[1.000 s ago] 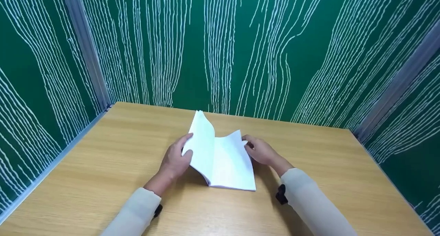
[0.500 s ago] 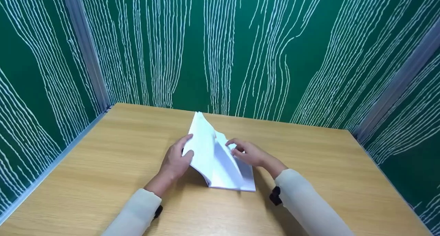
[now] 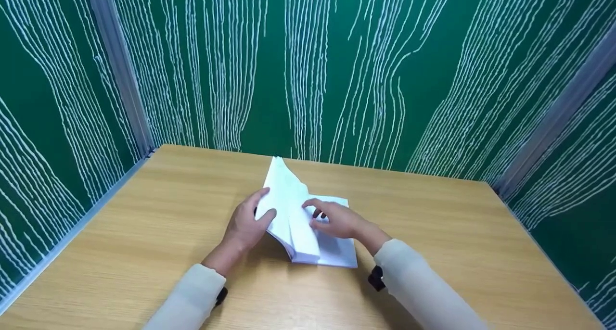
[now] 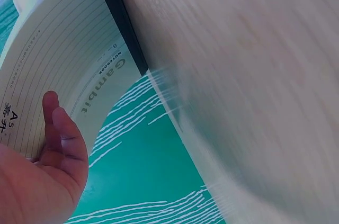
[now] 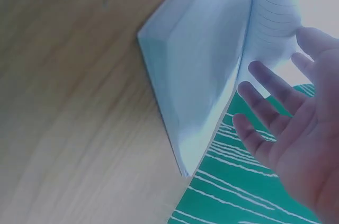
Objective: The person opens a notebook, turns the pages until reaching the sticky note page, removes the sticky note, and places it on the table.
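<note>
- The notebook (image 3: pixel 303 238) rests on the table (image 3: pixel 168 214), its left part raised and tilted, its right part low.
- The left hand (image 3: pixel 246 222), at the notebook's left edge, grips the raised part, thumb on the pages. Should that grip slacken, the raised part could drop or flop shut across the right.
- The right hand (image 3: pixel 340 221), above the notebook's right half, has its fingers loosely spread, curled round nothing. With no firm pinch, leaves may spring back rightward, or several may turn together.
- A sharp push on a bent leaf could crease it; an uneven one could skid the notebook, since little seems to weigh it down.
- Whether a right fingertip touches the notebook's leaf, I cannot tell.
- Left of the notebook, some left-hand fingers are hidden behind the cover (image 4: pixel 106 83); its smallest print is unreadable.
- Glare hides any ruling on the notebook's pages in the head view.
- Nearer than the notebook, both sleeves (image 3: pixel 187 296) are cut off.
</note>
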A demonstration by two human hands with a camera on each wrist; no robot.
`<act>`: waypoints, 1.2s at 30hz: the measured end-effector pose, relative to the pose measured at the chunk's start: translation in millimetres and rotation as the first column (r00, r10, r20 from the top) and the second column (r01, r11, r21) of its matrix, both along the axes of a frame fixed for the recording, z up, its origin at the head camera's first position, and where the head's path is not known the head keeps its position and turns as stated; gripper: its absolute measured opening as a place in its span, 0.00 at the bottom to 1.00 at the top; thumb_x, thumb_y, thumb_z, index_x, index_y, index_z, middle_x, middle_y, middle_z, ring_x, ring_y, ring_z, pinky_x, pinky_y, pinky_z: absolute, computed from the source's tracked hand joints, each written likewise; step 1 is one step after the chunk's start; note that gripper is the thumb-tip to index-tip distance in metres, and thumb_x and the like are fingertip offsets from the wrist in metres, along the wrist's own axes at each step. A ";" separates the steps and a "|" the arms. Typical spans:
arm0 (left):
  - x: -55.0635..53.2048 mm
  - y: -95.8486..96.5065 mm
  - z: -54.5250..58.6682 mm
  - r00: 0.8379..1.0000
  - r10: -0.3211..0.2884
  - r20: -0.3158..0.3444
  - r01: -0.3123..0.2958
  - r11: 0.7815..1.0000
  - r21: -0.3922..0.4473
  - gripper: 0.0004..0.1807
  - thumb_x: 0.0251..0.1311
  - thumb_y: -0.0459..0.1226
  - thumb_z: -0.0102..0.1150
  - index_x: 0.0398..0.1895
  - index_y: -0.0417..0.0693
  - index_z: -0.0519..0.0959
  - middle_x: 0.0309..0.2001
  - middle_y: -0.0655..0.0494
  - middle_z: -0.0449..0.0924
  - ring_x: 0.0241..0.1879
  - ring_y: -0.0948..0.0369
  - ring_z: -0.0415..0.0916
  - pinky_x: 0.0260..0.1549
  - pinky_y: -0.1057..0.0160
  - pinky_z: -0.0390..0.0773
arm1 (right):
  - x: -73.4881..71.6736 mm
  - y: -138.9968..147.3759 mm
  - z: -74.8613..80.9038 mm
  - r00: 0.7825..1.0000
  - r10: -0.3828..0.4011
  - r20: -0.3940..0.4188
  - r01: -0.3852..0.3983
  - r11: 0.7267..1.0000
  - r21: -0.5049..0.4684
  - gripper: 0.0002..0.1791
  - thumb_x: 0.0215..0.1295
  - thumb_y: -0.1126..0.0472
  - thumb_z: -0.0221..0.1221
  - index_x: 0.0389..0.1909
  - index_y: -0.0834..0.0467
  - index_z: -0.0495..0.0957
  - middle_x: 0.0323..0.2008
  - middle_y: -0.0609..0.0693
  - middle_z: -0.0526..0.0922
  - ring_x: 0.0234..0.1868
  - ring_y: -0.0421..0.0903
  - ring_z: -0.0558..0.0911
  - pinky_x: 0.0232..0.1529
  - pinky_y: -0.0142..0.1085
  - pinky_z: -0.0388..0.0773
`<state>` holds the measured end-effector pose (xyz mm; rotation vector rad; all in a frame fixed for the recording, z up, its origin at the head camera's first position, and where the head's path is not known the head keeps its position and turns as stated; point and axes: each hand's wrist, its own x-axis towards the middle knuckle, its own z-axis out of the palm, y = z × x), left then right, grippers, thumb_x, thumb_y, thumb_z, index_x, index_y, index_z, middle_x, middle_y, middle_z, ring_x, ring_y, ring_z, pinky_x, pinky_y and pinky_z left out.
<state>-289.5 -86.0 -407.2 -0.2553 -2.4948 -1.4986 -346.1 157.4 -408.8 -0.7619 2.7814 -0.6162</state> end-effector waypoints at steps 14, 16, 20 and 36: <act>0.3 1.6 0.7 0.999 0.026 0.035 -0.026 1.000 -0.011 0.34 0.57 0.45 0.61 0.69 0.53 0.66 0.69 0.51 0.66 0.64 0.51 0.68 0.64 0.49 0.69 | 1.7 -14.0 -0.9 0.999 0.022 -0.027 -0.023 0.999 -0.030 0.27 0.66 0.48 0.57 0.65 0.40 0.66 0.53 0.49 0.80 0.51 0.47 0.77 0.56 0.48 0.75; 0.2 2.0 1.7 0.999 0.029 0.045 -0.028 1.000 -0.011 0.35 0.56 0.43 0.61 0.69 0.53 0.66 0.69 0.50 0.66 0.63 0.51 0.68 0.64 0.49 0.69 | 1.5 -14.5 -0.8 0.999 0.037 -0.026 -0.038 0.999 -0.034 0.26 0.66 0.49 0.56 0.65 0.39 0.65 0.52 0.49 0.80 0.50 0.46 0.77 0.56 0.47 0.75; 0.8 2.7 3.7 0.998 0.026 0.059 -0.026 1.000 0.000 0.35 0.55 0.40 0.60 0.70 0.53 0.65 0.70 0.50 0.65 0.64 0.51 0.67 0.64 0.48 0.67 | -0.5 -11.8 -1.3 0.998 0.060 -0.024 -0.061 0.997 -0.042 0.26 0.67 0.51 0.55 0.66 0.39 0.65 0.53 0.49 0.79 0.50 0.46 0.77 0.55 0.47 0.75; -1.3 2.0 -0.4 0.994 0.030 0.106 -0.028 0.999 -0.014 0.31 0.64 0.39 0.49 0.72 0.58 0.62 0.74 0.54 0.58 0.73 0.51 0.56 0.70 0.47 0.57 | -20.0 31.8 -16.2 0.963 -0.245 -0.115 0.248 0.969 0.017 0.18 0.64 0.57 0.60 0.54 0.53 0.78 0.56 0.54 0.76 0.59 0.54 0.72 0.61 0.51 0.70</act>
